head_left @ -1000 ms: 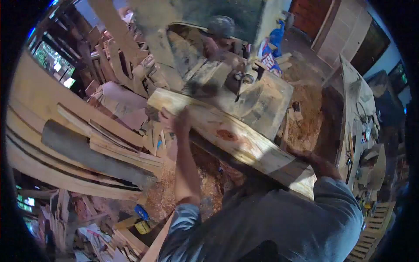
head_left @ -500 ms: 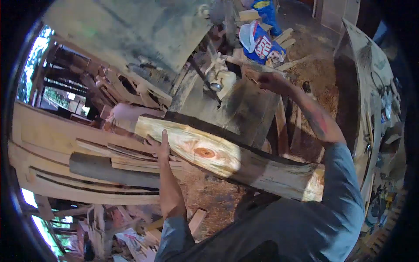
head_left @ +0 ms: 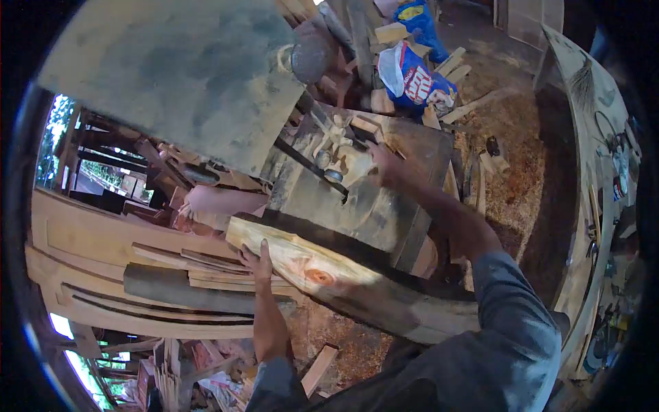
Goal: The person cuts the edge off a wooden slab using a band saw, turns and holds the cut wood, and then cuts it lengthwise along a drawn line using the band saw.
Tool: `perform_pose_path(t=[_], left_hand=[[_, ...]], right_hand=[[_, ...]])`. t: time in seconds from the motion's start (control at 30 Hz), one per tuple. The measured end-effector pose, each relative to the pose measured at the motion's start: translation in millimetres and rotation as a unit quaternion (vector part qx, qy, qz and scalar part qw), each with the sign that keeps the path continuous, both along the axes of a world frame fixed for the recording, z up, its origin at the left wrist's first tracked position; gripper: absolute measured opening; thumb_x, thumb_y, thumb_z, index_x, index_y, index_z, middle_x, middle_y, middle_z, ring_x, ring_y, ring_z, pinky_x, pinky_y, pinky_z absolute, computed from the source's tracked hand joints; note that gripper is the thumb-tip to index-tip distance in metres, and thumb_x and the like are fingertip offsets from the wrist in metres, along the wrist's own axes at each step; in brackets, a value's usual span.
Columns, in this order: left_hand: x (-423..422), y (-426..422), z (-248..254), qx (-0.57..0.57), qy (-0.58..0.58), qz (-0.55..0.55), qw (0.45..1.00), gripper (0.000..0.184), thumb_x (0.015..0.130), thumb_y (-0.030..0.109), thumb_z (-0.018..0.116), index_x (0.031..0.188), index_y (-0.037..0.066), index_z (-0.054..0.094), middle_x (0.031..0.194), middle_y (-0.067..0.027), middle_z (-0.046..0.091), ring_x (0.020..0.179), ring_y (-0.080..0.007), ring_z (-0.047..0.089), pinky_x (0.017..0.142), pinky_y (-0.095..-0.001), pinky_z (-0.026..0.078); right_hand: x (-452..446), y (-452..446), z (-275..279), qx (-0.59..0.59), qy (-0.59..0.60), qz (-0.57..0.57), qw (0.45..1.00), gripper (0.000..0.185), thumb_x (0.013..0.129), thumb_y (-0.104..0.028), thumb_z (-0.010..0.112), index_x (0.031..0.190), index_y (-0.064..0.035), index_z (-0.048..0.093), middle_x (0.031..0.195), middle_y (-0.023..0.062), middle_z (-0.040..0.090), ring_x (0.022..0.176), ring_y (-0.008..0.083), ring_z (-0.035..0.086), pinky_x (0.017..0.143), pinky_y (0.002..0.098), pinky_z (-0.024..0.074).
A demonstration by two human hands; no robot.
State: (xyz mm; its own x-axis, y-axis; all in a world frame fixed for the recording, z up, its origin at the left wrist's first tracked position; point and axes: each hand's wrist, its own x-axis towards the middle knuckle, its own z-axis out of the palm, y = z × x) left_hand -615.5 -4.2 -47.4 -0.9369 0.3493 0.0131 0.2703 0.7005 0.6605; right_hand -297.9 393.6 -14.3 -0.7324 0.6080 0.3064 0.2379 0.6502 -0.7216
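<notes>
A thick wooden plank (head_left: 357, 292) with a knot lies slantwise in front of the machine table (head_left: 384, 220). My left hand (head_left: 258, 261) rests against the plank's near edge at its left end, thumb up and fingers apart. My right hand (head_left: 384, 165) reaches over the machine table, beside the metal guide fittings (head_left: 333, 174) under the machine's upper part. Its fingers are partly hidden, and whether they grip anything is unclear. The plank's right end reaches my right sleeve.
The machine's large housing (head_left: 171, 75) fills the upper left. Stacked boards (head_left: 137, 302) lie at the left. A blue and white sack (head_left: 415, 82) stands behind the table. Sawdust (head_left: 515, 199) covers the floor at the right, beside a long upright panel (head_left: 583, 123).
My right hand has left the plank and moved up over the machine table to the metal fittings. My left hand has opened from its hold and stays at the plank's left end.
</notes>
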Motion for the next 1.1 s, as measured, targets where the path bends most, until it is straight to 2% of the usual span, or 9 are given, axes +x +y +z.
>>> perform_pose_path(t=[0.1, 0.2, 0.37, 0.47, 0.7, 0.8, 0.87, 0.97, 1.1], left_hand=[[11, -5, 18, 0.022, 0.006, -0.021, 1.000, 0.111, 0.087, 0.066, 0.067, 0.159, -0.003, 0.019, 0.163, -0.0320, -0.001, 0.152, -0.0469, 0.005, 0.121, -0.0554, 0.017], [20, 6, 27, 0.045, -0.002, -0.032, 0.998, 0.107, 0.089, 0.064, 0.067, 0.158, -0.004, 0.022, 0.163, -0.0328, 0.003, 0.151, -0.0479, 0.007, 0.120, -0.0585, 0.018], [9, 7, 17, 0.027, 0.021, -0.047, 0.998, 0.106, 0.088, 0.061, 0.070, 0.157, -0.004, 0.023, 0.162, -0.0330, 0.002, 0.151, -0.0472, 0.008, 0.120, -0.0583, 0.018], [9, 4, 14, 0.057, 0.015, -0.040, 0.997, 0.106, 0.088, 0.059, 0.072, 0.157, -0.003, 0.023, 0.162, -0.0328, 0.003, 0.150, -0.0469, 0.009, 0.120, -0.0581, 0.018], [4, 2, 10, 0.057, -0.007, -0.043, 0.997, 0.106, 0.088, 0.060, 0.071, 0.158, -0.002, 0.021, 0.164, -0.0301, 0.003, 0.150, -0.0467, 0.009, 0.120, -0.0570, 0.017], [5, 5, 17, 0.032, 0.003, -0.037, 0.999, 0.105, 0.089, 0.059, 0.071, 0.158, -0.002, 0.021, 0.164, -0.0297, 0.003, 0.150, -0.0463, 0.010, 0.120, -0.0554, 0.018], [2, 3, 10, 0.053, 0.005, -0.039, 0.998, 0.105, 0.088, 0.059, 0.071, 0.158, -0.002, 0.022, 0.163, -0.0298, 0.004, 0.150, -0.0462, 0.010, 0.120, -0.0549, 0.019], [4, 6, 11, 0.073, 0.020, -0.048, 0.996, 0.104, 0.088, 0.060, 0.071, 0.157, -0.003, 0.025, 0.162, -0.0314, 0.008, 0.150, -0.0468, 0.012, 0.121, -0.0538, 0.021], [1, 7, 10, 0.036, 0.017, -0.062, 0.997, 0.104, 0.089, 0.062, 0.069, 0.157, -0.004, 0.025, 0.162, -0.0312, 0.010, 0.150, -0.0471, 0.014, 0.121, -0.0545, 0.021]], right_hand=[[-5, -12, -16, -0.098, -0.077, -0.028, 0.992, 0.077, 0.076, -0.022, 0.083, 0.139, 0.0010, 0.046, 0.117, 0.0218, 0.065, 0.114, 0.0369, 0.060, 0.098, 0.0490, 0.0483], [31, -35, 21, 0.056, -0.124, -0.094, 0.986, 0.088, 0.076, -0.025, 0.084, 0.148, -0.0008, 0.039, 0.131, 0.0232, 0.060, 0.123, 0.0402, 0.056, 0.106, 0.0477, 0.0447], [2, 30, 9, 0.087, -0.032, 0.164, 0.982, 0.124, 0.059, -0.022, 0.094, 0.156, 0.0014, 0.022, 0.154, 0.0315, 0.035, 0.141, 0.0429, 0.039, 0.120, 0.0443, 0.0317], [-18, 27, 34, -0.001, -0.176, 0.136, 0.975, 0.129, 0.056, -0.022, 0.094, 0.158, 0.0015, 0.019, 0.154, 0.0250, 0.040, 0.143, 0.0387, 0.038, 0.121, 0.0446, 0.0302], [4, 13, 40, -0.036, -0.108, 0.122, 0.986, 0.115, 0.057, -0.023, 0.092, 0.151, 0.0011, 0.032, 0.140, 0.0263, 0.051, 0.135, 0.0412, 0.044, 0.116, 0.0451, 0.0367], [39, -16, 79, -0.166, -0.127, -0.028, 0.977, 0.109, 0.060, -0.029, 0.090, 0.148, 0.0006, 0.034, 0.137, 0.0254, 0.052, 0.132, 0.0426, 0.047, 0.113, 0.0455, 0.0388], [57, 4, 15, 0.098, 0.014, -0.172, 0.980, 0.101, 0.063, -0.036, 0.089, 0.144, 0.0005, 0.041, 0.138, 0.0257, 0.052, 0.130, 0.0434, 0.048, 0.109, 0.0462, 0.0417], [72, 38, 1, 0.208, -0.021, -0.203, 0.957, 0.092, 0.064, -0.041, 0.088, 0.137, 0.0011, 0.051, 0.135, 0.0257, 0.056, 0.127, 0.0433, 0.052, 0.104, 0.0473, 0.0448], [86, 65, 21, 0.100, -0.006, -0.324, 0.941, 0.095, 0.072, -0.049, 0.086, 0.137, 0.0087, 0.049, 0.125, 0.0239, 0.062, 0.112, 0.0439, 0.059, 0.096, 0.0485, 0.0496]])
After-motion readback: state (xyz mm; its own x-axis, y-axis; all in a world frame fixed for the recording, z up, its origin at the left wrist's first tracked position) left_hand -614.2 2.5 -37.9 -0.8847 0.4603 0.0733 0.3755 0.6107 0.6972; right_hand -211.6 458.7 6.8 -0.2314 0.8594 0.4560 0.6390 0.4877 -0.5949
